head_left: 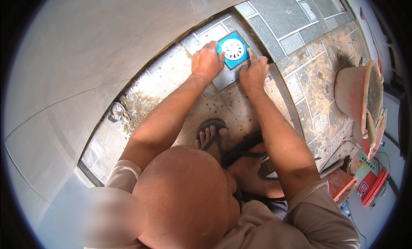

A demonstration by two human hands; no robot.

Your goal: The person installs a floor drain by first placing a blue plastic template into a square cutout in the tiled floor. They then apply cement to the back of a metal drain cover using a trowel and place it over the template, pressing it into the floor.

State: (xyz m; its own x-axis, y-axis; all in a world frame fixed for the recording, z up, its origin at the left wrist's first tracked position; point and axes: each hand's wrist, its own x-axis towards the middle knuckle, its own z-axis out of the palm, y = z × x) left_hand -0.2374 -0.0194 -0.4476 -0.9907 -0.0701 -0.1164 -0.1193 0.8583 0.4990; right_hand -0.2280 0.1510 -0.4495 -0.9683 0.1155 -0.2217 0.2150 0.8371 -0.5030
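A square floor drain [233, 50] lies on the grey tiled strip by the wall, with a bright blue border and a round white slotted grate in its middle. My left hand [207, 60] is at its left edge, fingers bent and the thumb against the border. Opposite it, my right hand [255, 72] touches the right edge with the index finger stretched along the corner and the other fingers curled. Between them the two hands hold the drain by its sides. The drain's underside is hidden.
A large pale wall [86, 47] borders the strip. Dirt and rubble [130, 114] lie beside a pipe opening [116, 111] at left. A raised ledge [288, 96] runs to my right. Beyond it stand a mortar-stained bucket [354, 90] and a red container [341, 184]. My sandalled foot [211, 135] is below the drain.
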